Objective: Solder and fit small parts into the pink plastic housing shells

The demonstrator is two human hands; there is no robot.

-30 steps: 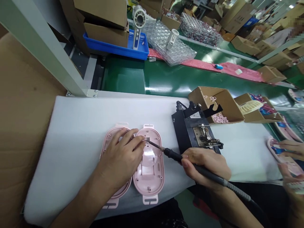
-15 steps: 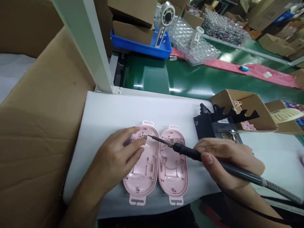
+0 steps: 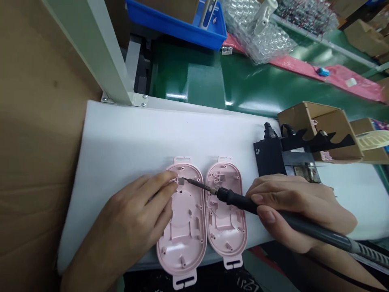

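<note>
Two pink plastic shell halves lie side by side with their hollow insides facing up: the left shell [image 3: 184,219] and the right shell [image 3: 226,221]. My left hand [image 3: 142,207] reaches over the left shell's edge, its thumb and fingertips closed together at the small fittings near the top. What sits between those fingertips is too small to make out. A soldering iron [image 3: 237,199] is gripped like a pen in my right hand [image 3: 298,211]. Its dark tip points at a small grey metal plate [image 3: 181,181] inside the left shell, close to my left fingertips.
A black soldering station [image 3: 269,156] with a notched holder stands at the right, before a cardboard box [image 3: 340,121] with small pink parts. Behind the white mat [image 3: 146,134] runs a green conveyor [image 3: 194,81] bearing a blue tray [image 3: 176,26] and bubble wrap. Cardboard [image 3: 30,162] rises along the left.
My left fingers have drawn together at the left shell's fittings. The soldering iron stays in my right hand, its tip still near the plate. The shells have spread slightly apart and the view has shifted.
</note>
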